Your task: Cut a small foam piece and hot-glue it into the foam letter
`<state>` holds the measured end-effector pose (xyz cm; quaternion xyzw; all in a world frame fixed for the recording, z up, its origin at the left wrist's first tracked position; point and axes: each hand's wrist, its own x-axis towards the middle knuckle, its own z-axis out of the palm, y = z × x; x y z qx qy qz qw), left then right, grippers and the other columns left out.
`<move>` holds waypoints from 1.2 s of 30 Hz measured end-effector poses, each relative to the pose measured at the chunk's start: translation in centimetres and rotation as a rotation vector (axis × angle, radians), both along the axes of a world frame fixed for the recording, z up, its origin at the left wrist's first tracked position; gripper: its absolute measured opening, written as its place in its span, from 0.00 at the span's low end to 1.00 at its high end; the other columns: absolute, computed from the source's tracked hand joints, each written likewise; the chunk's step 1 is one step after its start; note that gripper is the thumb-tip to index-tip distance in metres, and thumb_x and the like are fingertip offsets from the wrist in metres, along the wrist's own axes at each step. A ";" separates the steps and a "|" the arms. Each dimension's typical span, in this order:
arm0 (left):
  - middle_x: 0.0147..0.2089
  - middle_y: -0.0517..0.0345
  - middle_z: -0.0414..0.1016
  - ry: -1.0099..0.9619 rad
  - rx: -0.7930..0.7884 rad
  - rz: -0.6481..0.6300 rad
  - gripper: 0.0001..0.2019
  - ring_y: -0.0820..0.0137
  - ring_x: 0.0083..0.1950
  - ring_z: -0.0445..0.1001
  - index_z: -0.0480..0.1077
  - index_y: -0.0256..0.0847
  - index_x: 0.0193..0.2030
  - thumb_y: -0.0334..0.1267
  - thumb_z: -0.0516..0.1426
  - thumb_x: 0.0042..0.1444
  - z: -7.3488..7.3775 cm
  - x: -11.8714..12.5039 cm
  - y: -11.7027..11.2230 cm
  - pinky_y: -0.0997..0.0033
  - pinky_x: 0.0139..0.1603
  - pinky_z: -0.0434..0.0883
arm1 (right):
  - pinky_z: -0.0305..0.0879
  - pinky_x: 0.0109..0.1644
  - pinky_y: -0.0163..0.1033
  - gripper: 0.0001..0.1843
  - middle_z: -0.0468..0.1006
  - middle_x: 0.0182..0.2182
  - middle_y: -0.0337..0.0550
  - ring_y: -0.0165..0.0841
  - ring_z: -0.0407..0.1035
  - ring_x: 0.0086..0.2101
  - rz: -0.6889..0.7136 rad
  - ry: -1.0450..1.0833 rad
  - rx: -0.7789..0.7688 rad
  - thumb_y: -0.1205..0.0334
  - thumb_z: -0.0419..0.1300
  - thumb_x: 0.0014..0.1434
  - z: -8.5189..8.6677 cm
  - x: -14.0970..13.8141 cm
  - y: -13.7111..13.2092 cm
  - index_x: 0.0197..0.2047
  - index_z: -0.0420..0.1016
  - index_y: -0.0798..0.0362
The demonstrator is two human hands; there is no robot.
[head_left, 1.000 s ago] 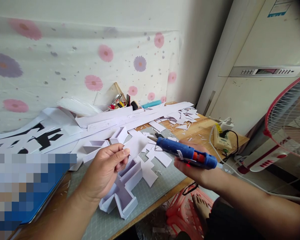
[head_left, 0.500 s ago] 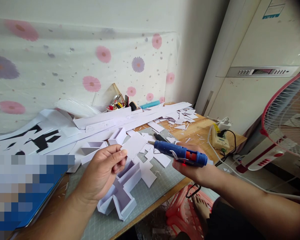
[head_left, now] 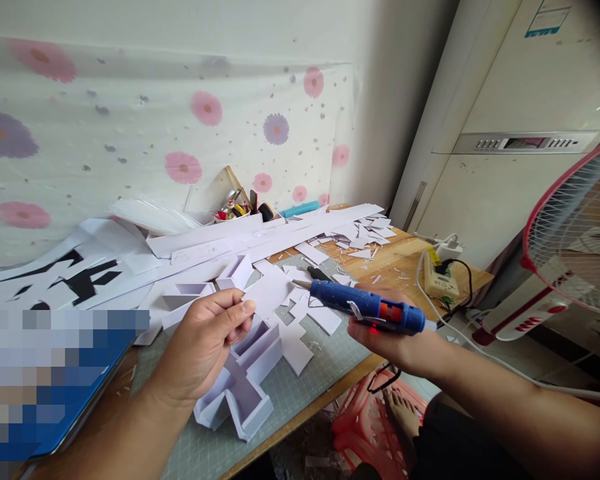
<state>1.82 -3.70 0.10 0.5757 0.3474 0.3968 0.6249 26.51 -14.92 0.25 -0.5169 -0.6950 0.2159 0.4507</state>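
Observation:
Pinched between the thumb and fingers of my left hand (head_left: 207, 343) is a small white card piece (head_left: 267, 291), held up over the mat. My right hand (head_left: 387, 333) is wrapped round a blue hot glue gun (head_left: 365, 305), a red light glowing on its side. Its metal nozzle points left, close to the right edge of the card; whether they touch I cannot tell. Below my left hand, a white open-topped letter-like form (head_left: 250, 400) with upright walls rests on the grey cutting mat (head_left: 300, 400). Flat white cut-outs (head_left: 296, 347) lie beside it.
Long white strips (head_left: 280, 237) and scraps (head_left: 363, 233) cover the table's back. A blue-edged device (head_left: 95, 393), partly pixelated, sits at left. To the right are a power strip (head_left: 441, 280) with cables and a fan (head_left: 575, 233). A red plastic stool (head_left: 353, 427) stands below.
The glue gun in my right hand has shifted slightly right, its nozzle drawing back along the card's edge. My left hand and the card have hardly moved.

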 end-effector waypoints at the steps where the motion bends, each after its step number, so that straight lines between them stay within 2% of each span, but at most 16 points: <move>1: 0.19 0.63 0.65 0.005 0.003 -0.007 0.14 0.80 0.22 0.56 0.69 0.37 0.20 0.42 0.67 0.45 0.0 0.0 0.0 0.79 0.23 0.55 | 0.58 0.27 0.37 0.11 0.65 0.22 0.37 0.30 0.60 0.23 -0.011 0.028 -0.023 0.60 0.60 0.53 0.0 0.0 0.0 0.24 0.61 0.50; 6: 0.20 0.64 0.65 -0.014 -0.003 -0.025 0.14 0.80 0.23 0.57 0.69 0.37 0.20 0.42 0.67 0.45 0.0 -0.1 0.0 0.79 0.23 0.55 | 0.57 0.26 0.36 0.12 0.65 0.21 0.36 0.29 0.59 0.22 -0.023 0.092 -0.094 0.58 0.61 0.52 -0.5 0.3 0.1 0.25 0.61 0.51; 14: 0.20 0.64 0.65 0.027 0.056 0.033 0.14 0.80 0.22 0.56 0.68 0.38 0.20 0.41 0.66 0.47 -0.3 -0.1 0.0 0.78 0.24 0.55 | 0.57 0.30 0.37 0.12 0.65 0.24 0.38 0.31 0.61 0.26 0.058 -0.073 -0.047 0.62 0.59 0.54 -0.2 0.2 -0.1 0.24 0.60 0.51; 19: 0.19 0.64 0.64 0.063 0.100 0.015 0.14 0.79 0.22 0.56 0.68 0.38 0.20 0.42 0.65 0.47 0.0 0.0 -0.1 0.77 0.24 0.55 | 0.58 0.27 0.36 0.10 0.66 0.23 0.37 0.30 0.61 0.24 0.012 0.017 -0.077 0.60 0.60 0.53 0.0 0.1 -0.3 0.25 0.62 0.51; 28: 0.20 0.63 0.64 0.034 0.037 -0.022 0.14 0.79 0.23 0.56 0.68 0.38 0.20 0.42 0.66 0.45 0.1 0.0 0.0 0.77 0.24 0.55 | 0.57 0.25 0.35 0.11 0.65 0.21 0.36 0.29 0.59 0.22 -0.030 0.074 -0.098 0.59 0.61 0.50 -0.4 0.2 0.1 0.25 0.62 0.51; 31: 0.20 0.63 0.64 0.014 0.023 0.006 0.14 0.79 0.23 0.56 0.68 0.38 0.21 0.42 0.66 0.45 0.0 0.0 0.0 0.77 0.24 0.55 | 0.57 0.26 0.35 0.11 0.65 0.22 0.36 0.29 0.59 0.23 -0.026 0.058 -0.140 0.58 0.60 0.51 -0.5 0.3 0.1 0.25 0.61 0.51; 33: 0.21 0.64 0.64 0.015 0.032 0.042 0.14 0.78 0.23 0.56 0.68 0.39 0.21 0.43 0.66 0.45 -0.1 0.0 0.1 0.77 0.24 0.54 | 0.58 0.28 0.36 0.10 0.66 0.24 0.37 0.30 0.60 0.25 0.026 0.017 -0.167 0.58 0.60 0.51 -0.4 0.4 0.0 0.25 0.63 0.51; 36: 0.23 0.64 0.64 0.069 0.111 0.100 0.13 0.77 0.25 0.56 0.68 0.39 0.23 0.44 0.65 0.48 -0.4 -0.1 0.3 0.76 0.25 0.56 | 0.60 0.30 0.36 0.08 0.69 0.26 0.39 0.31 0.62 0.27 0.091 0.066 -0.257 0.59 0.61 0.50 -0.1 0.7 -0.2 0.27 0.66 0.52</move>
